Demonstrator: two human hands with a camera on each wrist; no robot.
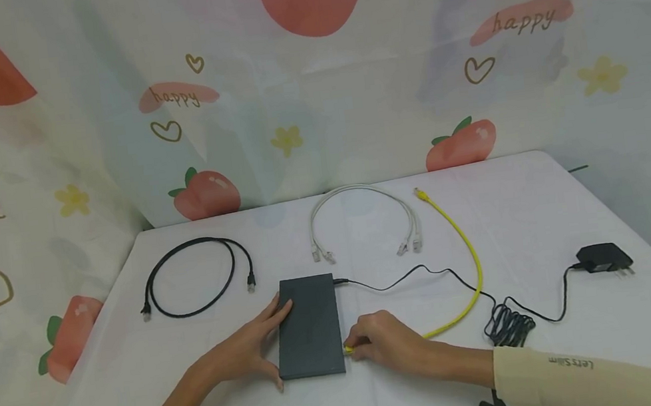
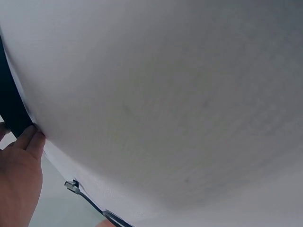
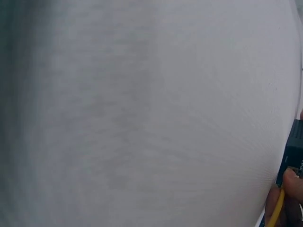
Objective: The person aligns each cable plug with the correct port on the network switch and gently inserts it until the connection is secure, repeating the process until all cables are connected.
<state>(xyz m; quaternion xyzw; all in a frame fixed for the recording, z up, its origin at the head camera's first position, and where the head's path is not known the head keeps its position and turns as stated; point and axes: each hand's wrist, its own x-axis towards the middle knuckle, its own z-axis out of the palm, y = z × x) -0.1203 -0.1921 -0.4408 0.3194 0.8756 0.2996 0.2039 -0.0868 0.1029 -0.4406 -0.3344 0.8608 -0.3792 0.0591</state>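
Note:
A flat dark grey network switch [image 1: 308, 329] lies on the white table, a thin black power cord plugged in near its far right corner. Along its left edge rests my left hand [image 1: 249, 352], fingers and thumb spread, with a fingertip on top and the thumb at the near left corner. My right hand [image 1: 386, 343] pinches one plug end of a yellow Ethernet cable [image 1: 474, 260] against the switch's right side, near the front. The fingers mostly hide that plug. In the right wrist view, the yellow cable [image 3: 276, 213] runs under the thumb beside the switch [image 3: 294, 146].
A coiled black Ethernet cable [image 1: 155, 272] lies at the back left, and white Ethernet cables [image 1: 358, 187] curve behind the switch. To the right, a black power adapter [image 1: 604, 257] connects to a bundled cord [image 1: 508, 326] beside my right forearm. A patterned curtain [image 1: 339, 107] hangs behind the table.

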